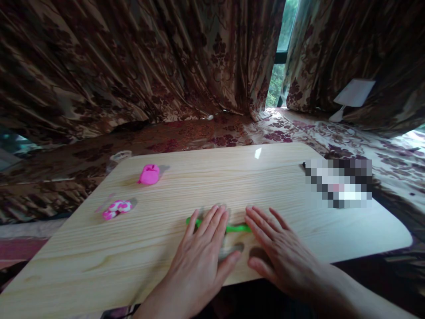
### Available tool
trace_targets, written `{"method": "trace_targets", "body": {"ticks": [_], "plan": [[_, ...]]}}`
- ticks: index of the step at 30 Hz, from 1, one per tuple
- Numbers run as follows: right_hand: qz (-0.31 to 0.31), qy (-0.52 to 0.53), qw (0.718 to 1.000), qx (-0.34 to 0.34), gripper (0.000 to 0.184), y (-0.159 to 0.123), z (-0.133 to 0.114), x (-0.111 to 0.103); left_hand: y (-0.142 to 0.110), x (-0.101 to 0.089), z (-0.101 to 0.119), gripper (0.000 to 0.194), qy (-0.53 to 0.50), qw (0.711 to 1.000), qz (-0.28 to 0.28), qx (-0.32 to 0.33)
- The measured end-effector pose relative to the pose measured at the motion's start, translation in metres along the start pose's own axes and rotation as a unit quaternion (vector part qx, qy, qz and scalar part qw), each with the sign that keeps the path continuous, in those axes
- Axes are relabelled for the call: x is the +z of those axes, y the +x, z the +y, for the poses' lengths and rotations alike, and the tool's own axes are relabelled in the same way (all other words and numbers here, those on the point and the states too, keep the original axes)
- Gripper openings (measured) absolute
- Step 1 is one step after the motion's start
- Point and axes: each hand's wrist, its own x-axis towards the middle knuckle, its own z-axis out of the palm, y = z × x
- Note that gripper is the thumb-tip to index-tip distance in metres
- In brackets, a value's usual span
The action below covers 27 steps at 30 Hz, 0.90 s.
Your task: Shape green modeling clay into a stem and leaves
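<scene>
My left hand [202,248] and my right hand [275,248] both lie flat, fingers stretched out, on a light wooden table [299,239]. Under the fingers of both runs a thin green roll of clay [236,228]. Its left end pokes out beside my left fingers, and its middle shows in the gap between the hands. The rest of the roll is hidden beneath the fingers. A pink lump [149,174] sits at the table's far left. Nearer, a pink-and-white spotted piece [117,208] lies on the left side.
A blurred-out object [337,182] rests on the table's right side. A clear round container [119,157] stands just past the far left corner. Patterned brown curtains [149,62] and cloth surround the table, with a window gap [282,53] behind and a white lamp [352,95] at right.
</scene>
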Motion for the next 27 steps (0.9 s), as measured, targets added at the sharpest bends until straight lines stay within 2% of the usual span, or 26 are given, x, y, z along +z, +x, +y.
{"method": "trace_targets", "body": {"ticks": [2, 6, 7, 10, 12, 16, 19, 22, 25, 27], "plan": [[-0.001, -0.007, 1.000, 0.027, 0.064, 0.002, 0.000, 0.000, 0.002, -0.001, 0.000, 0.069, -0.006, 1.000, -0.006, -0.015], [-0.009, -0.001, 0.999, -0.043, 0.071, -0.003, -0.005, -0.002, -0.005, -0.001, 0.002, 0.070, -0.003, 1.000, 0.004, 0.024], [-0.010, -0.002, 0.999, -0.043, 0.070, -0.003, -0.006, -0.003, -0.005, -0.002, 0.003, 0.070, -0.003, 1.000, 0.005, 0.018], [-0.016, -0.012, 1.000, 0.019, 0.065, 0.003, -0.004, -0.005, 0.000, -0.005, 0.000, 0.069, -0.009, 1.000, -0.003, -0.018], [-0.019, -0.015, 0.999, 0.038, 0.065, 0.007, -0.003, -0.006, 0.002, -0.007, -0.008, 0.070, -0.003, 0.999, -0.004, -0.035], [-0.021, -0.015, 1.000, 0.001, 0.069, 0.004, -0.003, -0.007, -0.019, -0.004, -0.030, 0.074, 0.041, 0.996, 0.014, -0.072], [-0.018, -0.020, 0.999, -0.041, 0.071, -0.001, -0.003, -0.004, -0.038, 0.003, -0.040, 0.078, 0.077, 0.994, 0.032, -0.068], [0.002, -0.040, 0.996, -0.074, 0.069, 0.001, 0.001, -0.001, -0.040, 0.009, -0.041, 0.080, 0.104, 0.992, 0.054, -0.044], [0.046, -0.082, 0.995, -0.037, 0.065, 0.008, 0.006, 0.005, -0.032, 0.013, -0.041, 0.079, 0.120, 0.988, 0.073, -0.056], [0.074, -0.119, 0.989, -0.047, 0.064, 0.010, 0.009, 0.011, -0.030, 0.015, -0.042, 0.080, 0.130, 0.986, 0.088, -0.051]]}}
